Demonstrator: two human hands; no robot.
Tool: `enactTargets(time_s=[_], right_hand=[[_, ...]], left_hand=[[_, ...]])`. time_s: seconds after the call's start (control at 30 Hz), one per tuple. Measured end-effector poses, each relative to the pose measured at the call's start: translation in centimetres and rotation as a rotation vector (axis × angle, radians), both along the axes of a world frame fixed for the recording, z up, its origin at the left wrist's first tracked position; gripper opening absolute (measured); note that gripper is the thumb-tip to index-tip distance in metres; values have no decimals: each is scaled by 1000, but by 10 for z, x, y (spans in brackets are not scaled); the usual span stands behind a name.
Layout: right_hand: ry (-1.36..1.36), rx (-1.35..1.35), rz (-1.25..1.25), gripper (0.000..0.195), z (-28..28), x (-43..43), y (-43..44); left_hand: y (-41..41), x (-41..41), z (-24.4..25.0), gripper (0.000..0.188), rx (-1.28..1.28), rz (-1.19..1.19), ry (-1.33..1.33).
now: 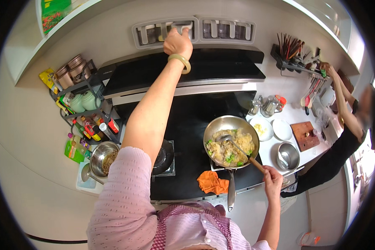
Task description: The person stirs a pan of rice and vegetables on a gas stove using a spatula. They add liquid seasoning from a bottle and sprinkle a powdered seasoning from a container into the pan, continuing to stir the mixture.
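My left hand point(178, 42) is raised to the wall-mounted seasoning rack point(166, 32) above the range hood, its fingers at the right-hand compartment; whether they grip it is unclear. A pale bangle circles that wrist. My right hand point(272, 179) is closed on the wooden handle of a metal ladle point(242, 151), whose bowl rests in the food. Under it, a steel wok point(231, 119) holds yellowish food with green pieces point(234, 145) on the right side of the black cooktop point(187, 131). An orange cloth point(213, 182) lies beside the wok's handle point(231, 190).
Another person point(328, 159) reaches to a utensil rack point(297, 67) at the right. White bowls point(282, 129), a steel pot point(287, 156) and a wooden cutting board point(304, 136) stand on the right counter. A metal bowl of food point(103, 158) and a bottle shelf point(78, 115) are at the left.
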State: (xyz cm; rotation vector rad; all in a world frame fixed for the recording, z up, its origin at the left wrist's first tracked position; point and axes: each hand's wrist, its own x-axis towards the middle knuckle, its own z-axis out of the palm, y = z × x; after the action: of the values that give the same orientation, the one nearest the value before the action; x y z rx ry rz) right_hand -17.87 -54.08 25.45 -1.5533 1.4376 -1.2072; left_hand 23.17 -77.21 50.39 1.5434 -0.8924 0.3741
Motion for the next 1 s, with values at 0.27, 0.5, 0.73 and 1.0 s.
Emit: enactTargets(time_s=[0.27,0.5,0.73,1.0], right_hand=[[831,-110,-100,45,-60,-48,-47],[908,114,147,51,-90,-48,-72],[654,-12,326,46,-62,9,-73],[699,37,63,43,-61,2,-78]], left_hand=[[-75,52,-3,47,77,54,-133],[31,-42,-47,50,-37,-325,-130],[235,-120,-346,18,860,-1221,554],[285,-210,-374,29,938,-1555,1902]])
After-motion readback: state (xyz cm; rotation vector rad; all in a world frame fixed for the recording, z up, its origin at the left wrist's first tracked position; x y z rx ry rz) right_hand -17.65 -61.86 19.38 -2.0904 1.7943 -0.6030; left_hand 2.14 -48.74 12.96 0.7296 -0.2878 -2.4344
